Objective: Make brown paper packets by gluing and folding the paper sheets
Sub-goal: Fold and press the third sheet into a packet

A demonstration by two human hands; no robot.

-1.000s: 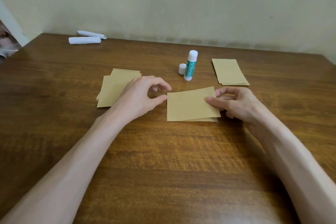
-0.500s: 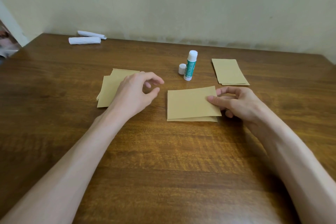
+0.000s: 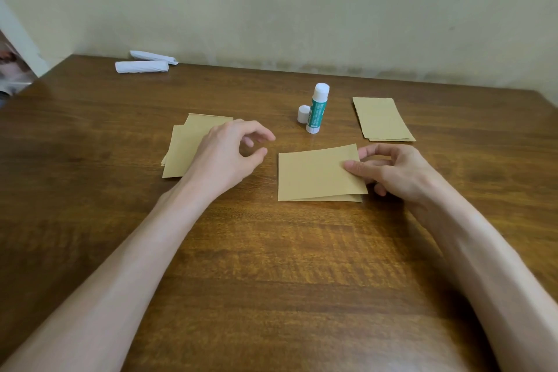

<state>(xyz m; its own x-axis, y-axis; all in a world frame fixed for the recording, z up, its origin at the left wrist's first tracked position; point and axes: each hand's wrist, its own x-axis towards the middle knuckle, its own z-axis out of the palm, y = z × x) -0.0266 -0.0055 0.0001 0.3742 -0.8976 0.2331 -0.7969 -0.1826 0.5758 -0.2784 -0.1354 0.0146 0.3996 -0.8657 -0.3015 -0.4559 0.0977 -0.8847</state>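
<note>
A folded brown paper sheet (image 3: pixel 314 174) lies on the wooden table (image 3: pixel 271 251) in the middle. My right hand (image 3: pixel 392 169) pinches its right edge, thumb on top and fingers under the upper flap. My left hand (image 3: pixel 229 154) hovers to the left of the sheet, fingers curled and apart, holding nothing. It partly covers a stack of brown sheets (image 3: pixel 184 148). An uncapped green and white glue stick (image 3: pixel 317 109) stands upright behind the folded sheet, its white cap (image 3: pixel 303 114) beside it. A pile of brown packets (image 3: pixel 382 119) lies at the right rear.
Two white rolled papers (image 3: pixel 142 66) lie at the table's far left corner near the wall. The wall runs along the table's rear edge. The table's left edge drops off at the far left.
My left hand has drawn back to the left, away from the folded sheet's left edge, and opened slightly. My right hand keeps its hold on the sheet's right edge.
</note>
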